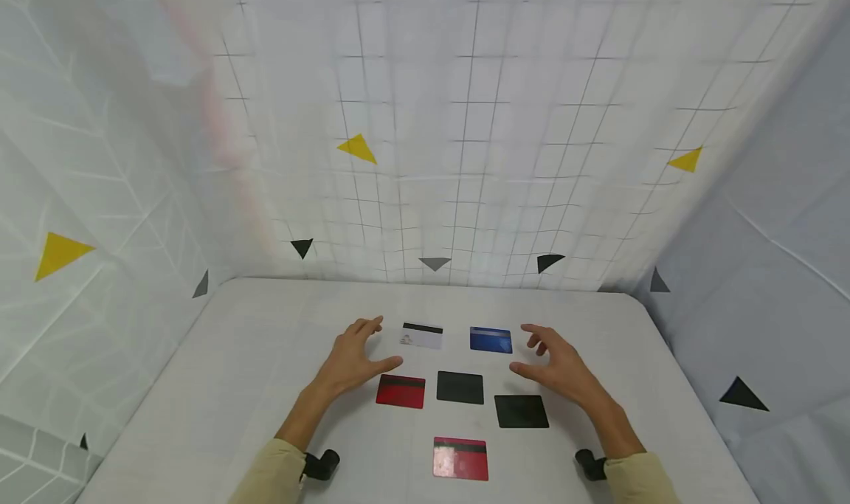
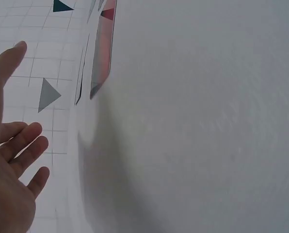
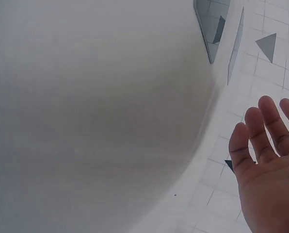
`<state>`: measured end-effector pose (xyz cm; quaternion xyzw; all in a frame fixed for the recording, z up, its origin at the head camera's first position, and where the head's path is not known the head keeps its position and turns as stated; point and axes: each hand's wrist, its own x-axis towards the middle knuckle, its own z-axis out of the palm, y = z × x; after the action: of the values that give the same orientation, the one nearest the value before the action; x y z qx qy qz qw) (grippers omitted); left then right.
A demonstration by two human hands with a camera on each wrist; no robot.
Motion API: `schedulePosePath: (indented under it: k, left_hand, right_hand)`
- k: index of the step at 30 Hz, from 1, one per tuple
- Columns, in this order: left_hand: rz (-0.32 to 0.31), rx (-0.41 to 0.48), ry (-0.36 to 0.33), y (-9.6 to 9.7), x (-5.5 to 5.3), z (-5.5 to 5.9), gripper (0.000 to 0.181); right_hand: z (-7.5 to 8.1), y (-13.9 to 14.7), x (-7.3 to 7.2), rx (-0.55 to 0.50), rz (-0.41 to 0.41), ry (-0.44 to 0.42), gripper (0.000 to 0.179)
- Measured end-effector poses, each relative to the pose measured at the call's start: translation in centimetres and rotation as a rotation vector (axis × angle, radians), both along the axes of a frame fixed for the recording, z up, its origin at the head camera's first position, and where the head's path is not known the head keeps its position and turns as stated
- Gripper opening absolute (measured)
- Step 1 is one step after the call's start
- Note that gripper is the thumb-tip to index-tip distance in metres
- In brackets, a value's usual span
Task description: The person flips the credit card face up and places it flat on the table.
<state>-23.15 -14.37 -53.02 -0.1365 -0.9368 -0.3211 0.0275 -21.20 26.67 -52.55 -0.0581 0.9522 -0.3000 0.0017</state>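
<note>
Several cards lie apart on a white table. In the head view, a white card [image 1: 421,336] with a black stripe and a blue card [image 1: 491,340] form the far row. Nearer are a red card [image 1: 401,392], a dark card [image 1: 460,387] and another dark card [image 1: 522,412]. A pink-red card [image 1: 460,459] lies closest to the person. My left hand [image 1: 356,356] hovers beside the white and red cards, thumb spread from the fingers, holding nothing. Right of the blue card, my right hand [image 1: 553,362] is held likewise, with nothing in it.
The white table [image 1: 219,401] has rounded far corners. White sheeting with grid lines [image 1: 465,142] rises behind it, marked with yellow and dark triangles, and more sheeting [image 1: 764,268] stands at the sides. A black wrist mount [image 1: 322,465] sits at the left sleeve.
</note>
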Motion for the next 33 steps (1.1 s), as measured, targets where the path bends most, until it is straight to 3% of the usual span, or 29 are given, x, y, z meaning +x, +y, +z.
schedulePosePath:
  k: [7, 19, 28, 33]
  left_hand:
    - [-0.073, 0.082, -0.057, 0.7, 0.2, 0.2, 0.095]
    - [-0.173, 0.087, -0.058, 1.9, 0.1, -0.3, 0.092]
    - [-0.209, 0.066, -0.029, 3.1, 0.5, -0.5, 0.086]
    - [-0.221, 0.05, -0.052, 3.9, 0.9, -0.3, 0.08]
  right_hand:
    - [-0.3, -0.7, 0.1, -0.037, 0.043, -0.033, 0.084]
    - [-0.4, -1.5, 0.4, -0.09, 0.081, -0.084, 0.081]
    - [-0.8, -2.3, 0.5, -0.108, 0.122, -0.106, 0.077]
    - [-1.0, -2.6, 0.7, -0.12, 0.159, -0.11, 0.073]
